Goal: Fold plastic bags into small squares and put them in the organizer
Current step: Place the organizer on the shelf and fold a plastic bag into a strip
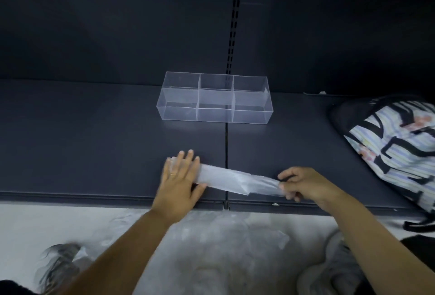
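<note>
Plastic bag (235, 180), a long strip on the shelf (94, 153) just before the organizer (214, 97), lies pressed under the flat left hand (179, 181) and pinched by the right hand (299, 184), awaiting, I judge, end-over-end folds.

The dark shelf (94, 141) was made of two panels meeting at a seam near the middle. A clear organizer (215, 114) of six compartments stood towards the back, straddling that seam, and a bag (226, 178) folded into a long strip lay across the seam near the front edge. A patterned backpack (395, 144) lay at the right end, well apart from the organizer.
</note>
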